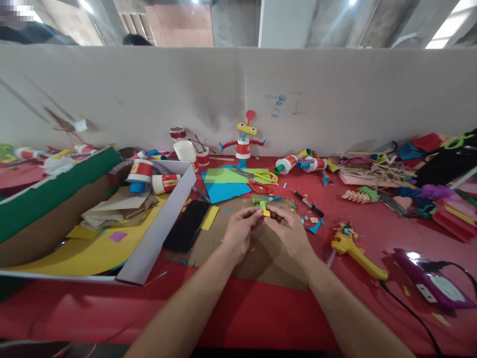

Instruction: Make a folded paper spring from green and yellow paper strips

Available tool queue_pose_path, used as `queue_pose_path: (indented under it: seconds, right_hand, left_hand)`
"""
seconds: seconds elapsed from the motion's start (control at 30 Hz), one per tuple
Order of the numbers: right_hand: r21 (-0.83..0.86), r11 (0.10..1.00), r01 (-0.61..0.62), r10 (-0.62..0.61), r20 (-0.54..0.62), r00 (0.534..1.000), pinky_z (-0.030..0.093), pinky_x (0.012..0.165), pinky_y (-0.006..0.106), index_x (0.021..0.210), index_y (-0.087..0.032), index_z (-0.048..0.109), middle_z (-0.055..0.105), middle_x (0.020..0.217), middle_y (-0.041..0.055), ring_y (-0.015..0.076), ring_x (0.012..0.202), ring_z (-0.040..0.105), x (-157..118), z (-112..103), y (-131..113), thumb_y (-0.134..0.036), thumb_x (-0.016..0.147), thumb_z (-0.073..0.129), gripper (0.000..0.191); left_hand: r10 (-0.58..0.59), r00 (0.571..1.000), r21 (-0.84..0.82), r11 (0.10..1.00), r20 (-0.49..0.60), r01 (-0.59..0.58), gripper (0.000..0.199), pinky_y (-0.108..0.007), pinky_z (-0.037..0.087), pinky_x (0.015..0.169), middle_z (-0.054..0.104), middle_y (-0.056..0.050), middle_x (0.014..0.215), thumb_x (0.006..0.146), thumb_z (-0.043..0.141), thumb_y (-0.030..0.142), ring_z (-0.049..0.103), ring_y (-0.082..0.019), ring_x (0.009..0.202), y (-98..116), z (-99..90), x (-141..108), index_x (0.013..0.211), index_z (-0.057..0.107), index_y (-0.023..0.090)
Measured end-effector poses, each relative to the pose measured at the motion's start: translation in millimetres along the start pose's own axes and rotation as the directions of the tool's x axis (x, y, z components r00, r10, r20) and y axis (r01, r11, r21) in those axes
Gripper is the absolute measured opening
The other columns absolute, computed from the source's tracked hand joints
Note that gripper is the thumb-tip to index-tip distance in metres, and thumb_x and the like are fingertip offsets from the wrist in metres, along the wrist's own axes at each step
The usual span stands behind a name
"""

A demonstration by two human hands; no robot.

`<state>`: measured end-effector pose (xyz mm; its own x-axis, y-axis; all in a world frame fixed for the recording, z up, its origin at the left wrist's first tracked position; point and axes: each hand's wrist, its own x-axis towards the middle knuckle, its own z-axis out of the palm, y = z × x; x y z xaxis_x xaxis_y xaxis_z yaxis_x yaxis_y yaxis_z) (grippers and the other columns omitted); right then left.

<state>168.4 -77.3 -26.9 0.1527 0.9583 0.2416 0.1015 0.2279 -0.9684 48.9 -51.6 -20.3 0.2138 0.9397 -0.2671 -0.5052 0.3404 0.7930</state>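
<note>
My left hand (241,229) and my right hand (288,227) meet above a brown cardboard sheet (274,271). The fingertips of both pinch a small folded paper piece (266,213), yellow at the near end. Its green accordion-folded part (260,202) sticks out beyond my fingers, which partly hide the piece. Just past my hands, yellow-handled scissors (265,175) and red-handled scissors (260,187) rest on green paper (219,175) and blue paper (223,193). A paper-cup figure (243,148) with coiled arms and a yellow eye piece stands at the back.
Left of my hands lie a black phone (187,226) and an open box (151,238) with papers and cup figures. To the right are a pen (307,203), a yellow glue gun (356,254) with its cord, and a purple power strip (434,281). Craft scraps cover the right back.
</note>
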Motion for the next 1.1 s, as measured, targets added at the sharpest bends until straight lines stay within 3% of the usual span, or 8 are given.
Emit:
queue_pose_path:
  seconds: [0.17, 0.37, 0.6, 0.77, 0.9, 1.1]
  right_hand:
    - [0.121, 0.989, -0.08, 0.085, -0.036, 0.996, 0.049, 0.073, 0.032, 0.098, -0.022, 0.064, 0.066, 0.089, 0.0037, 0.0177, 0.079, 0.061, 1, 2, -1, -0.033, 0.071, 0.066, 0.029]
    - [0.119, 0.988, -0.093, 0.1, -0.054, 0.993, 0.05, 0.07, 0.031, 0.087, -0.02, 0.064, 0.067, 0.08, 0.0028, 0.0162, 0.07, 0.061, 1, 1, -2, -0.034, 0.071, 0.066, 0.021]
    - [0.141, 0.988, -0.063, 0.073, -0.07, 0.995, 0.05, 0.069, 0.031, 0.083, -0.02, 0.064, 0.066, 0.078, 0.0015, 0.0153, 0.07, 0.061, 2, 1, 2, -0.032, 0.072, 0.064, 0.016]
    - [0.088, 0.996, 0.0, 0.006, -0.075, 0.997, 0.049, 0.069, 0.03, 0.085, -0.021, 0.063, 0.066, 0.081, 0.0023, 0.0161, 0.073, 0.061, 0, 4, 3, -0.031, 0.073, 0.063, 0.016]
    - [0.035, 0.999, 0.037, -0.035, -0.079, 0.996, 0.049, 0.069, 0.031, 0.086, -0.021, 0.062, 0.066, 0.082, 0.0028, 0.017, 0.074, 0.061, -3, 6, 1, -0.031, 0.074, 0.061, 0.016]
    - [-0.276, 0.942, 0.192, -0.23, -0.114, 0.967, 0.046, 0.075, 0.033, 0.09, -0.024, 0.064, 0.062, 0.093, 0.0046, 0.0189, 0.085, 0.057, -9, 6, -5, -0.028, 0.078, 0.056, 0.015]
  left_hand:
    - [0.073, 0.997, 0.005, 0.997, 0.015, -0.073, 0.025, -0.024, 0.045, 0.068, 0.065, -0.003, 0.069, 0.054, 0.078, 0.023, 0.058, -0.01, 0.063, -3, 1.1, 0, 0.073, 0.068, 0.012]
    - [0.083, 0.996, 0.014, 0.996, 0.014, -0.083, 0.023, -0.022, 0.043, 0.064, 0.065, -0.004, 0.067, 0.055, 0.078, 0.022, 0.057, -0.01, 0.06, -2, 0.7, 0, 0.073, 0.067, 0.011]
    - [0.048, 0.988, 0.047, 0.997, 0.144, -0.055, 0.024, -0.023, 0.043, 0.072, 0.067, -0.006, 0.077, 0.061, 0.074, 0.023, 0.058, -0.011, 0.07, 1, -1.7, -2, 0.083, 0.069, 0.012]
    - [0.03, 0.994, 0.08, 0.996, 0.104, -0.038, 0.025, -0.021, 0.042, 0.067, 0.066, -0.004, 0.074, 0.058, 0.077, 0.022, 0.056, -0.009, 0.065, 2, -3.6, -1, 0.079, 0.069, 0.013]
    - [0.011, 0.99, 0.047, 0.999, 0.14, -0.018, 0.024, -0.023, 0.044, 0.069, 0.065, -0.003, 0.074, 0.057, 0.077, 0.023, 0.057, -0.009, 0.064, 2, -4.7, -1, 0.078, 0.068, 0.013]
    - [-0.005, 0.985, -0.013, 1.0, 0.174, 0.007, 0.021, -0.022, 0.045, 0.069, 0.063, 0.0, 0.07, 0.058, 0.077, 0.019, 0.058, -0.008, 0.063, 4, -6.0, 0, 0.074, 0.065, 0.014]
